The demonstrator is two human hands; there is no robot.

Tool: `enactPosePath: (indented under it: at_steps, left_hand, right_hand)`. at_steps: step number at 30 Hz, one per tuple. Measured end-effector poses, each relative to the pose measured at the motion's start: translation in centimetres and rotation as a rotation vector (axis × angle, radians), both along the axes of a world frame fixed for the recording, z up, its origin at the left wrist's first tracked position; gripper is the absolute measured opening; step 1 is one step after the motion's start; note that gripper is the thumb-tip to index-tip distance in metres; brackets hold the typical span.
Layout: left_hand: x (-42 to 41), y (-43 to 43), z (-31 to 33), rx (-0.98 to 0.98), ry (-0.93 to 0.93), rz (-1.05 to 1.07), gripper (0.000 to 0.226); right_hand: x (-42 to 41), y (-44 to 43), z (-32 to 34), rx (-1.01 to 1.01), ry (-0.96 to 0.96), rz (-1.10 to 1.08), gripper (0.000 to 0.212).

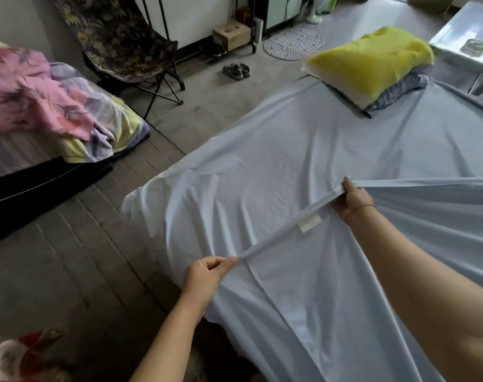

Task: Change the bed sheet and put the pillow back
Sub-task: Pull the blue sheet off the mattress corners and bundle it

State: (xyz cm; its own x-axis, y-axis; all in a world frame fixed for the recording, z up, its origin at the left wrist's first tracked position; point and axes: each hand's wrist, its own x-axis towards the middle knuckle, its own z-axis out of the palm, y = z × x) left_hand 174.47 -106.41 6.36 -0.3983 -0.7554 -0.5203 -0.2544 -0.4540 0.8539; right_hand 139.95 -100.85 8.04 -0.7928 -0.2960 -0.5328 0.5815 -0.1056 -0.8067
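Observation:
A pale blue bed sheet (pixel 303 150) lies wrinkled over the mattress, its near part lifted. My left hand (pixel 204 279) pinches the sheet's hem at the bed's near left edge. My right hand (pixel 352 201) grips the same hem farther in, and the hem runs taut between the two hands. A white label (pixel 309 223) hangs on that stretched hem. A yellow pillow (pixel 372 59) rests on a folded blue-grey blanket (pixel 400 91) at the far end of the bed.
A second bed with pink and striped bedding (pixel 42 100) stands to the left. A folding camp chair (pixel 130 45), a pair of shoes (pixel 237 70), a cardboard box (pixel 231 33) and an oval rug (pixel 294 43) occupy the far floor. A glass table (pixel 466 31) sits at the far right.

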Motion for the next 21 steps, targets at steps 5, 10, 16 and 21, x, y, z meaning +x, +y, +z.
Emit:
enactPosePath:
  at_steps: [5, 10, 16, 21]
  left_hand:
    - [1.3, -7.8, -1.2, 0.014, -0.002, -0.009, 0.029]
    - [4.0, -17.7, -2.8, -0.016, -0.029, 0.038, 0.021]
    - [7.7, -27.4, -4.8, -0.019, -0.044, 0.053, 0.023]
    - [9.6, -32.7, -8.0, 0.063, -0.070, 0.067, 0.020]
  right_hand:
    - [1.7, -8.3, -1.0, 0.033, -0.003, -0.048, 0.022]
    - [4.6, -18.9, -1.1, -0.015, 0.025, -0.019, 0.015]
    - [8.1, -29.8, -1.9, 0.054, 0.045, 0.058, 0.013]
    - [10.0, -36.0, -4.6, 0.113, 0.015, 0.065, 0.014]
